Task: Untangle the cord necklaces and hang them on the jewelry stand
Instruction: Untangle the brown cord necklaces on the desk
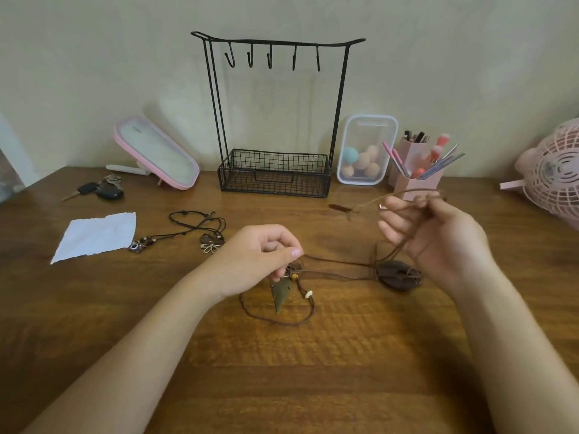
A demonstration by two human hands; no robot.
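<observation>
- The left hand is curled. Its thumb and forefinger pinch the brown cord just above a leaf pendant, which dangles below the fist. The other fingertips are tucked out of sight.
- The right hand is raised and blurred, with its fingers closed round strands of the same tangle. How many strands pass through them cannot be told.
- Between the hands, the cord runs to a dark oval pendant on the wooden table. Its right end is partly covered by the right hand.
- A slack loop with pale beads lies on the table under the left hand.
- The black cord necklaces lie heaped to the left, well apart. Their charms are too small to make out clearly.
- The jewelry stand is upright at the back, against the wall.
- A pink fan is cut off by the right edge.
</observation>
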